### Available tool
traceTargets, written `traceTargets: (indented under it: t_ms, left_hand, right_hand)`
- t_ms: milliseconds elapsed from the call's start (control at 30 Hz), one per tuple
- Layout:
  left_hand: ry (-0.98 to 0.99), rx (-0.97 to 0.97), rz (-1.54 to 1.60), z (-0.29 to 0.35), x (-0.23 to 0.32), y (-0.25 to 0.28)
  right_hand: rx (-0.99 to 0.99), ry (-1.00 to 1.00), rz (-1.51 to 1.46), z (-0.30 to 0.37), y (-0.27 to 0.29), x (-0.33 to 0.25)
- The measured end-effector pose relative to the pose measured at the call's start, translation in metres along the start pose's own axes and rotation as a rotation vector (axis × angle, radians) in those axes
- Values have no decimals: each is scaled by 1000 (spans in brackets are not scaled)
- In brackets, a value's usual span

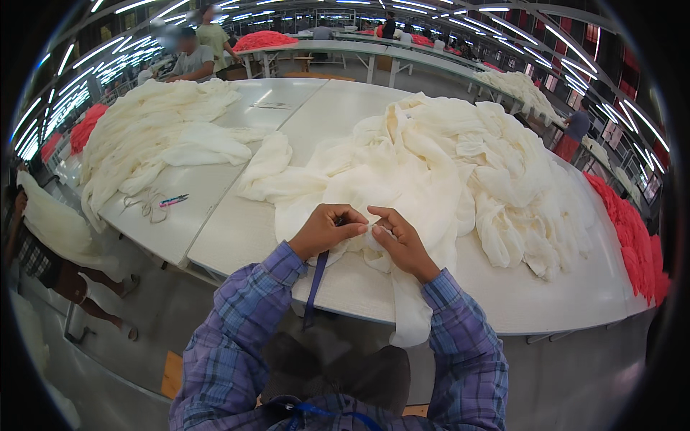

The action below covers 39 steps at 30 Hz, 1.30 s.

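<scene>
Both hands work at the near edge of the white bench [237, 237]. The left hand [327, 230] is curled, its fingertips pinching a fold of cream fabric [402, 165]; a dark blue strap [316, 284] hangs down from it past the bench edge. The right hand [399, 241] is just beside it, fingers bent and gripping the same fold. The fabric lies in a big rumpled heap across the middle and right of the bench, one end drooping over the near edge between the plaid sleeves [237, 337]. A second cream pile [151, 129] lies on the neighbouring bench at the left, with scissors [147, 205] and pens [174, 200] near that bench's front edge. Red cloth [632, 237] lies along the far right edge.
</scene>
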<state>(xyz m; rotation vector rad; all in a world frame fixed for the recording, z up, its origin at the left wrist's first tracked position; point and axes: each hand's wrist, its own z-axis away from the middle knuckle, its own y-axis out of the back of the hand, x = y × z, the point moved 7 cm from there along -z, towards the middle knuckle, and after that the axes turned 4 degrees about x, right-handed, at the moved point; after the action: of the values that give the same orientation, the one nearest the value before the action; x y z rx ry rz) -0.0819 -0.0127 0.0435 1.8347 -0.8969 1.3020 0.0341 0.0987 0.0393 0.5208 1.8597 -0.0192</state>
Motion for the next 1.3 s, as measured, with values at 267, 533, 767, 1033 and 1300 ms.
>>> traceTargets:
  t_ms: [267, 533, 767, 1033, 1300]
  left_hand:
    - [-80, -6, 20, 0, 5, 3]
    - [81, -353, 219, 9, 2, -8]
    - [-74, -88, -52, 4, 4, -7]
    - [-23, 2, -70, -1, 1, -4]
    - [20, 162, 112, -1, 2, 9]
  right_hand:
    - [-17, -23, 94, 2, -3, -6]
    - [28, 6, 136, -1, 3, 1]
    - [51, -9, 100, -1, 2, 4]
    - [80, 0, 80, 1, 7, 1]
    - [213, 126, 321, 1, 20, -6]
